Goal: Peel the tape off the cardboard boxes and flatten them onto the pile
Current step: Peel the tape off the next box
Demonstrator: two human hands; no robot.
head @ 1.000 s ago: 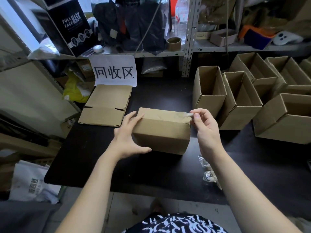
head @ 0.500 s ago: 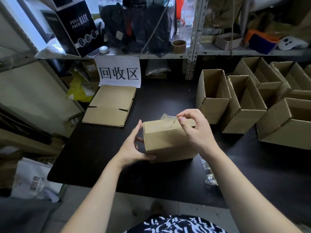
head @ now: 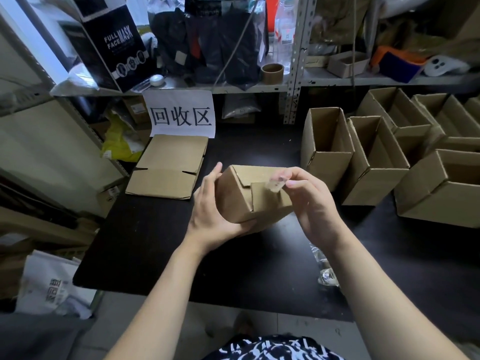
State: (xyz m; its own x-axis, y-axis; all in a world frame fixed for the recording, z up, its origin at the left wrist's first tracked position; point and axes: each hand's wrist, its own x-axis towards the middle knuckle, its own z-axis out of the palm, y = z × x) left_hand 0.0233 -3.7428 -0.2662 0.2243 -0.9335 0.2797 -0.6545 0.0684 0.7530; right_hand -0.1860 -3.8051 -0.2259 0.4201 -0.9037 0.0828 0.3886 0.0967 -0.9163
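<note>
Cradling probably light, crushable box (head: pixel 241 201) mid-frame in left hand (head: pixel 207 211), pinching flimsy tape (head: pixel 275 184) tip in right hand (head: pixel 311 206); grip corners.

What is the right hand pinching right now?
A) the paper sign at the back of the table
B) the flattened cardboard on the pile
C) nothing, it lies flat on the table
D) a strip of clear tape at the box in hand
D: the right hand pinches a strip of clear tape between thumb and fingertips at the top of the box, which the left hand grips from the side.
</note>
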